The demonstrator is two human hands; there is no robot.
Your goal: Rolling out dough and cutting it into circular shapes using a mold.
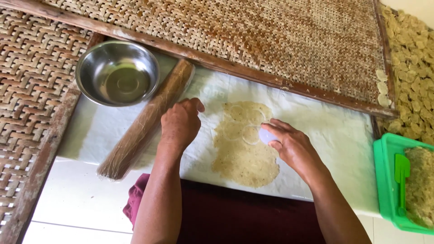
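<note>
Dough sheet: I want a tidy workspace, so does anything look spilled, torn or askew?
Nothing stands out. The dough sheet lies flat with round cuts, the rolling pin rests beside the steel bowl, nothing spilled.

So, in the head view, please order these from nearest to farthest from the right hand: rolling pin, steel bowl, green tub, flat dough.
From the right hand:
1. Flat dough, directly under its fingers.
2. Green tub, at the right edge.
3. Rolling pin, left, beyond the left hand.
4. Steel bowl, upper left.

Soft daylight falls on a white tiled floor point(77, 199), with woven bamboo drying racks point(271, 40) framed in worn wood lying across it.
</note>
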